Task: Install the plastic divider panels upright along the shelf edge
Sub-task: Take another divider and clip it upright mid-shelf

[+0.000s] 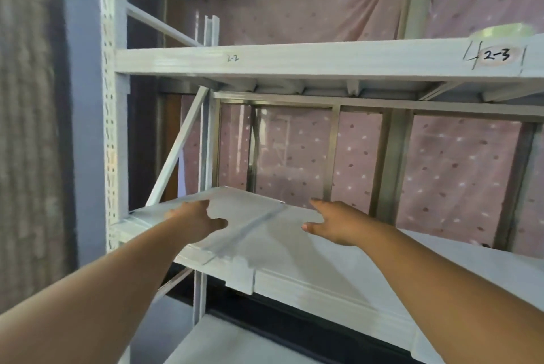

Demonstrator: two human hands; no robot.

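Note:
A clear plastic divider panel lies flat on the left end of the white middle shelf. Its thicker edge strip runs diagonally from the shelf's front edge toward the back. My left hand is over the panel's left part with its fingers spread and thumb out; I cannot tell whether it touches the panel. My right hand hovers just right of the panel, fingers apart and pointing toward the back, holding nothing.
The upper shelf beam carries handwritten labels "2-2" and "2-3", with a green tape roll on top. A perforated white upright and a diagonal brace stand at left. Pink dotted fabric hangs behind.

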